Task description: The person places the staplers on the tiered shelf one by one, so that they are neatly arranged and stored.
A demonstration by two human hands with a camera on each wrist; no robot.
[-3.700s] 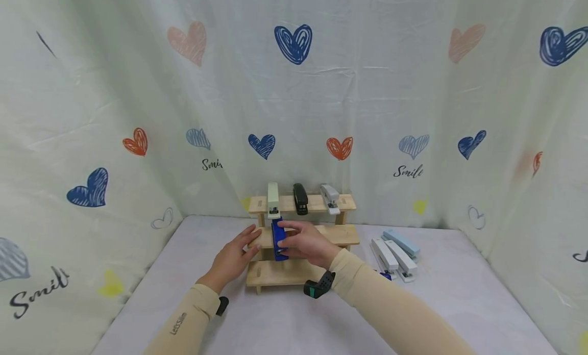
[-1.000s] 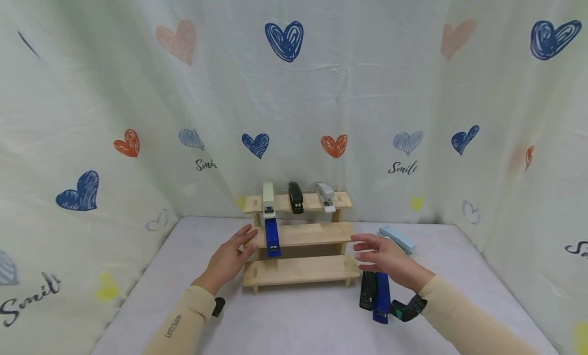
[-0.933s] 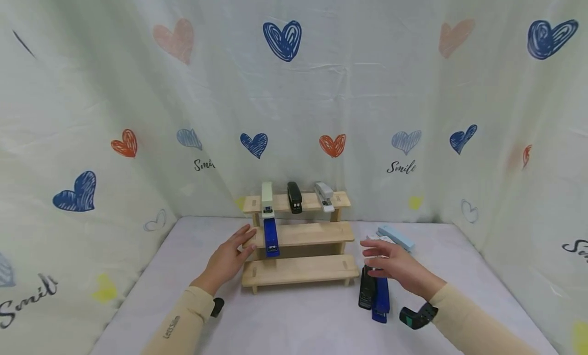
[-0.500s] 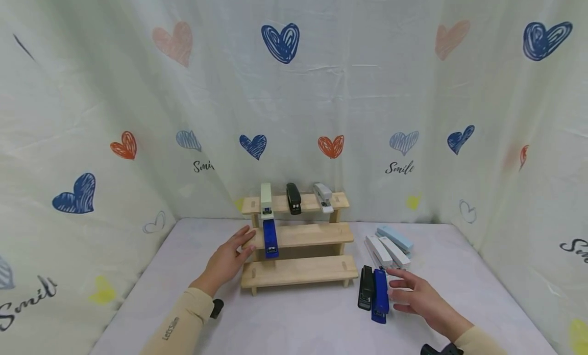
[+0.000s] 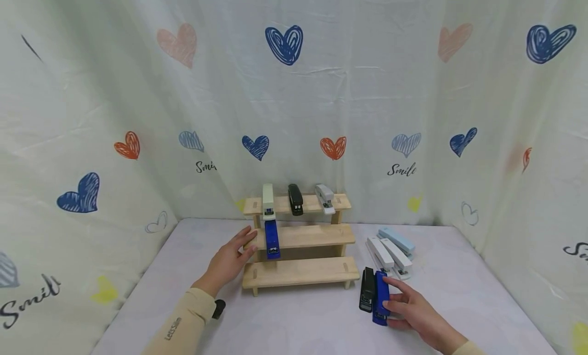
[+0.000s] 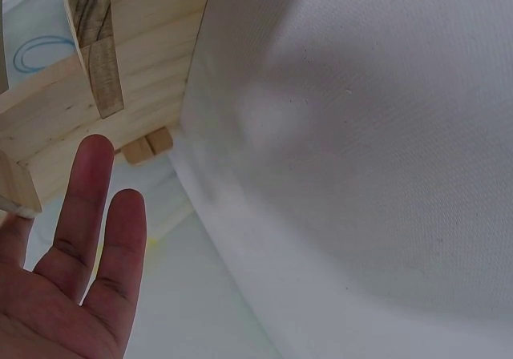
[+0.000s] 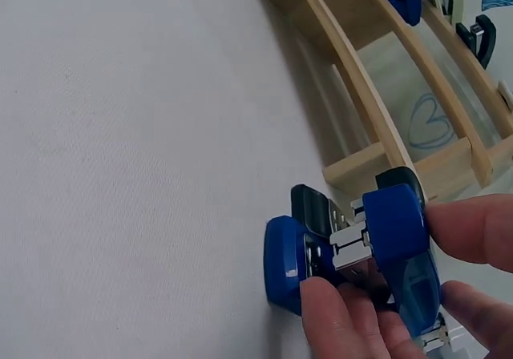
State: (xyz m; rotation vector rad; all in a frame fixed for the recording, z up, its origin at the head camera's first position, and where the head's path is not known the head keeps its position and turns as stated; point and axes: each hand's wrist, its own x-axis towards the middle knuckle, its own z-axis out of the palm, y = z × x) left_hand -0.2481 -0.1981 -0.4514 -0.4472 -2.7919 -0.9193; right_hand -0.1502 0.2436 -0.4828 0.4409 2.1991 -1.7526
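Observation:
My right hand (image 5: 415, 311) has its fingers and thumb round a blue stapler (image 5: 381, 299) on the table, right of the wooden rack. In the right wrist view, fingertips lie on both the blue top arm (image 7: 397, 223) and the base (image 7: 282, 263). A black stapler (image 5: 367, 289) lies close along its left side. My left hand (image 5: 229, 260) rests at the left end of the rack's middle shelf (image 5: 312, 235), fingers extended; in the left wrist view two fingers (image 6: 84, 191) stand straight below the wood. Another blue stapler (image 5: 272, 240) sits on that shelf's left part.
On the top shelf (image 5: 309, 204) stand a pale green stapler (image 5: 268, 199), a black one (image 5: 295, 198) and a grey one (image 5: 325, 198). Two white staplers (image 5: 380, 252) and a light blue stapler (image 5: 396, 239) lie right of the rack. The bottom shelf (image 5: 300, 272) is in front.
My right hand set the blue stapler on the middle shelf, let go, moved right and down to the table, and now grips another blue stapler. My left hand stays at the rack.

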